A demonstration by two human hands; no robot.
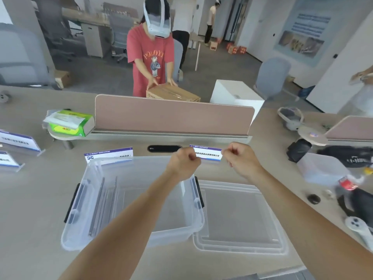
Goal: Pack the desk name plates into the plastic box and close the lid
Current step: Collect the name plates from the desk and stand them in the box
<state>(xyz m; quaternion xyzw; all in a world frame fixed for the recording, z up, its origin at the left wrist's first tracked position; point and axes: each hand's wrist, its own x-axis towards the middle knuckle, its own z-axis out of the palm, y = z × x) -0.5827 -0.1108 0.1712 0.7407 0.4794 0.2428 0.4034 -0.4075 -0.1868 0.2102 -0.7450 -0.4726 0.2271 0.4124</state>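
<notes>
A clear plastic box (84,190) with black latches stands open on the desk in front of me, with flat name plates leaning inside at its left. Its clear lid (240,217) lies flat to the right of it. Beyond the box's far right corner, a name plate (209,154) with a blue and white card is held at both ends: my left hand (182,161) pinches its left end, my right hand (241,156) its right end. Another name plate (109,155) stands behind the box's far left rim. Two more name plates (19,141) stand at the far left.
A pink desk divider (173,116) runs behind the work area. A green tissue pack (69,123) sits at its left end. Black items, a bottle (331,174) and a white controller (358,227) crowd the right side. A person in a red shirt handles a cardboard box (173,93) beyond the divider.
</notes>
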